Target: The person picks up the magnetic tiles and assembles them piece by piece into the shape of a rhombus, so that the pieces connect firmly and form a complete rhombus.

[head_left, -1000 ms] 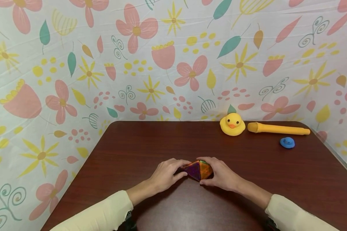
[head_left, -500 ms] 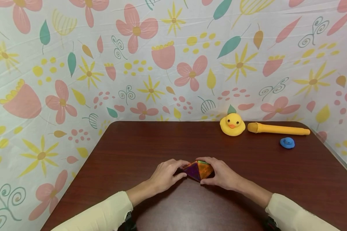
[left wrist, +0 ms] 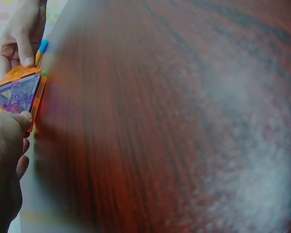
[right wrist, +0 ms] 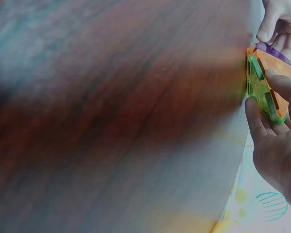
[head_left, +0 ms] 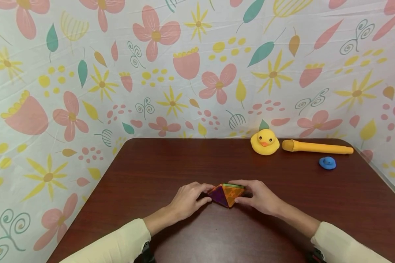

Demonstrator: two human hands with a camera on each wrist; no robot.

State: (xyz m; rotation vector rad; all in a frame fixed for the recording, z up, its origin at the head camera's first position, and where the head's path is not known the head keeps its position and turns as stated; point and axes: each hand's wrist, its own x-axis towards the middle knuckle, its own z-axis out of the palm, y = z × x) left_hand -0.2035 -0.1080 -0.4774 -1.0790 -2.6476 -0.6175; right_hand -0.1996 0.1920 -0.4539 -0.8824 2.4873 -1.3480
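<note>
A faceted block of translucent magnetic tiles (head_left: 232, 193) is held between my two hands, low over the middle of the table. Its triangular faces show purple, orange and green. My left hand (head_left: 188, 199) pinches the left corner, thumb at the purple tile (left wrist: 17, 94) in the left wrist view. On the other side my right hand (head_left: 262, 198) grips the right end, its thumb on an orange face and its fingers behind. The right wrist view shows the green tile (right wrist: 262, 87) between that thumb and the fingers. The block's far side is mostly hidden.
Along the back of the dark wooden table (head_left: 164, 157) sit a yellow rubber duck (head_left: 264, 143) and a yellow toy microphone (head_left: 319, 147). A small blue toy (head_left: 327, 163) lies in front of the microphone. Flower-patterned cloth (head_left: 191, 91) hangs behind and at both sides.
My right hand has shifted slightly to the right along the block, uncovering more of its orange face and green top edge. The block has turned a little. My left hand is nearly still.
</note>
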